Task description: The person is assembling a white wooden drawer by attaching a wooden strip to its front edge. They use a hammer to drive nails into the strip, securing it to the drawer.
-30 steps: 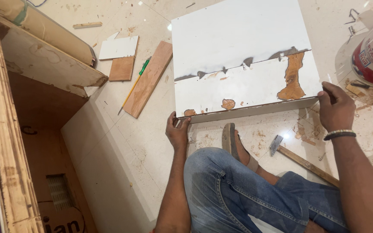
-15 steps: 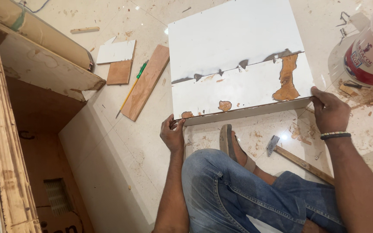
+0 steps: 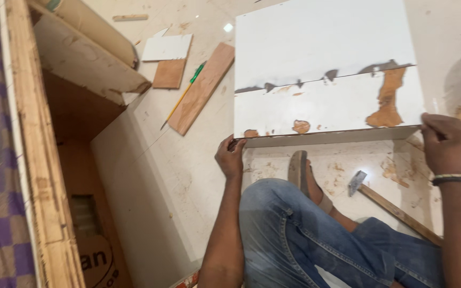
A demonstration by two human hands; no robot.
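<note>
Two hands on one big white panel [image 3: 326,69], which fills the upper middle and right of the frame, near edge lifted off the floor [image 3: 188,170]. The left hand [image 3: 231,157] is curled around the lower left corner, and the right hand [image 3: 446,143] is clamped on the lower right corner, fingers folded over the edge. The laminate has brown patches where the surface is torn, plus a crack-like line running across the middle.

What I'd worry about: that line looks like a weak spot, so tilting the panel by its corners could probably flex it and peel more off. The grip is only at the very corners too, so a slip could drop the edge onto the sandalled foot [image 3: 302,173] right below it.

Room-wise, it's tight underneath: the hammer [image 3: 388,205] lies lower right of the foot, close to the knee. To the left of the panel there's a wood strip [image 3: 201,88] with a pencil [image 3: 182,98] beside it, then open floor down to the cardboard box [image 3: 81,58] in the upper left.
</note>
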